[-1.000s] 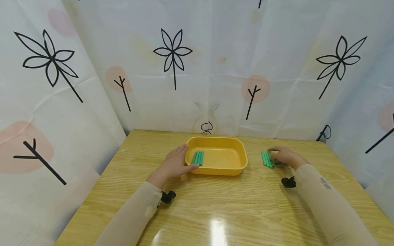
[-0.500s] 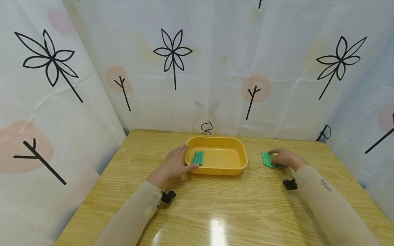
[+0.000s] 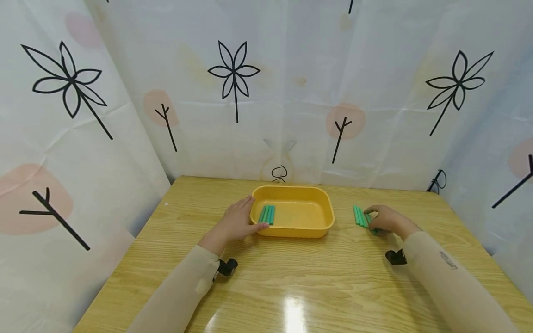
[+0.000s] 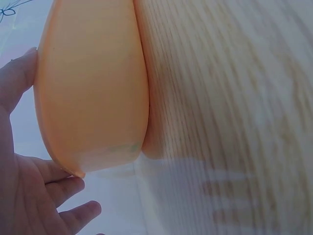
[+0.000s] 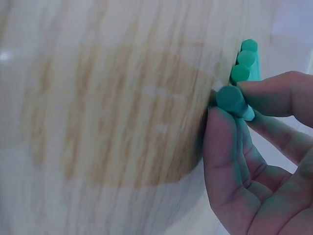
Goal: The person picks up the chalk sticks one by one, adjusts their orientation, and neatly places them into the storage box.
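Note:
A yellow plastic basin (image 3: 306, 230) stands on the table. My left hand (image 3: 236, 221) rests on its left end, thumb along the near rim and fingers at the left rim. In the left wrist view, the basin's side wall (image 4: 93, 83) lies beside the left hand's thumb and fingers. Several green and blue-green chalk sticks (image 3: 267, 215) lie side by side inside the basin. My right hand (image 3: 388, 219) pinches a green chalk stick (image 5: 230, 99) between thumb and fingers. Beside it is a row of green chalk sticks (image 5: 245, 59); green marks tint the fingers.
The wooden table (image 3: 266, 286) reaches back to a white patterned curtain (image 3: 287, 115) that also hangs at both sides. A black wrist camera (image 3: 226, 267) sits under the left forearm, and another camera (image 3: 395, 256) under the right.
My right hand has closed on the end chalk stick and drawn it slightly right and toward me, apart from the others. The left hand and basin have stayed put.

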{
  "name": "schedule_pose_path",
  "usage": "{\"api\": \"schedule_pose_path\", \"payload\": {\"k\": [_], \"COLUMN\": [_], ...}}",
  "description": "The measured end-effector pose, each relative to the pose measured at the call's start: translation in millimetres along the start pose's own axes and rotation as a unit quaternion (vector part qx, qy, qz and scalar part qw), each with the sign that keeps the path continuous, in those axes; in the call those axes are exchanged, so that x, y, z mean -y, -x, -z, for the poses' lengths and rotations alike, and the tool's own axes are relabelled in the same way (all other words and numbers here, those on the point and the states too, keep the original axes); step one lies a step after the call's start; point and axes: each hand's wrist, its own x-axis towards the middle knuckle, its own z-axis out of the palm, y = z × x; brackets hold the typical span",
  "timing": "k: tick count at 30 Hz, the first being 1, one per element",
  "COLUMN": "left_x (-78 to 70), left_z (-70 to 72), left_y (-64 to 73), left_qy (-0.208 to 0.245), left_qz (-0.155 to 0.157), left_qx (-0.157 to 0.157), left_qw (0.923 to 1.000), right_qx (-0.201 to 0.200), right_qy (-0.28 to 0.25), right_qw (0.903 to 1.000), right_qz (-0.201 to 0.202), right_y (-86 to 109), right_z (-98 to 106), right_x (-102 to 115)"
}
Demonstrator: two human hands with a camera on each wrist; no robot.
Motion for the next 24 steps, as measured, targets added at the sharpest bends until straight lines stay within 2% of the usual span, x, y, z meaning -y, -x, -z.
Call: {"api": "schedule_pose_path", "payload": {"k": [5, 10, 24], "left_x": [0.8, 1.6, 2.4], "left_z": [-1.4, -2.4, -3.8], "left_y": [-0.5, -0.7, 0.0], "left_qy": [0.000, -0.002, 0.008], "left_qz": [-0.002, -0.001, -0.001], "left_qx": [0.000, -0.003, -0.009], "left_qw": [1.0000, 1.0000, 0.9999], "right_qx": [0.014, 0.017, 0.037], "right_qy": [-0.048, -0.083, -0.116], "right_qw": [0.9987, 0.9964, 0.9912], "right_qz": [-0.004, 0.009, 0.053], "right_y": [7.6, 12.9, 26.0], "right_z": [-0.7, 0.9, 7.9], "right_x": [0.8, 6.1, 27.6]}}
